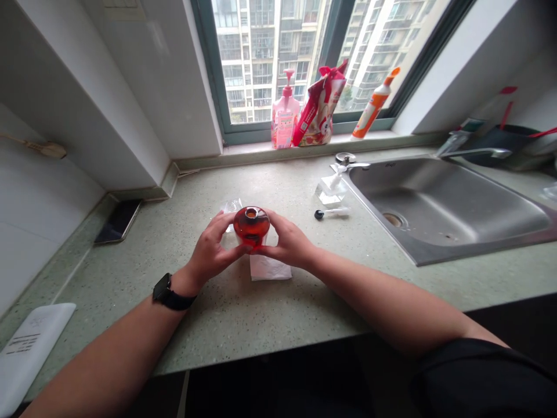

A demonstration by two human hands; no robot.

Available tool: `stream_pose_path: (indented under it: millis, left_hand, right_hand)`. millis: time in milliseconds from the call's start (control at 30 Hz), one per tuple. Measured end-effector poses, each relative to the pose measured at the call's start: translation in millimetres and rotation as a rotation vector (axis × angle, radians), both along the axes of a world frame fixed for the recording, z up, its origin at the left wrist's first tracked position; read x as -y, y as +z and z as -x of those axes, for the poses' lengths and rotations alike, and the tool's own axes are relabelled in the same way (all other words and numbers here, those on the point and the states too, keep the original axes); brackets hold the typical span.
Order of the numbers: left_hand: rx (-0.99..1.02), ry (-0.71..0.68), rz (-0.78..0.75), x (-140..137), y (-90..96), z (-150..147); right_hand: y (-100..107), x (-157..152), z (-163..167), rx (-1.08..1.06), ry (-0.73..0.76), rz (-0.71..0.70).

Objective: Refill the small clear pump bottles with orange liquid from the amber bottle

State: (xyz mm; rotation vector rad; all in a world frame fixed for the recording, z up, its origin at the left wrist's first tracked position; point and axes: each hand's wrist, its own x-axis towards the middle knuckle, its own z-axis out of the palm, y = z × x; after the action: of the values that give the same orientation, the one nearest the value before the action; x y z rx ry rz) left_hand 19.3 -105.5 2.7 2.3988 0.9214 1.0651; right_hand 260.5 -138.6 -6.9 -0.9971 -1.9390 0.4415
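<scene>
A red-amber glass bottle (251, 227) with an uncapped round neck stands upright between my hands. My left hand (216, 244) wraps its left side, and my right hand (287, 239) wraps its right side, with the thumbs close together at the front. Just below the bottle lies a folded white tissue (270, 268), partly covered by it and my hands. Behind my left fingers a clear plastic wrapper (232, 205) rests on the counter. To the right are a small dropper with a black cap (319, 214) and a clear square pump bottle (331, 188).
A steel sink (452, 203) with a tap (456, 142) fills the right side. A phone (118, 222) and a white board (30, 348) lie at left. On the windowsill stand a pink pump bottle (285, 119), a red bag (319, 110) and an orange bottle (372, 110).
</scene>
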Motion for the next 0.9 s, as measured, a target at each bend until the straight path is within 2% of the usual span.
stream_pose_path:
  millis: [100, 233, 367, 500, 733, 833, 900]
  left_hand:
    - [0.005, 0.057, -0.061, -2, 1.4, 2]
    - [0.054, 0.253, -0.126, -14, -2.3, 11]
    - [0.036, 0.324, 0.071, -31, -13.2, 18]
    - [-0.048, 0.321, 0.285, -38, -17.7, 16]
    - [-0.038, 0.318, 0.31, -40, -18.1, 13]
    - [-0.031, 0.325, 0.325, -43, -19.4, 13]
    - [-0.029, 0.323, 0.329, -44, -19.6, 12]
  right_hand:
    - [2, -6, -7, 0.002, -0.037, 0.019]
    - [0, -24, -27, -0.063, -0.234, 0.03]
    - [-7, -42, -47, -0.067, -0.426, 0.119]
    - [-12, -49, -53, -0.045, -0.515, 0.193]
    - [-13, -53, -56, -0.012, -0.526, 0.238]
    - [1, -48, -62, -0.048, -0.585, 0.132]
    - [15, -39, -63, -0.095, -0.611, -0.076]
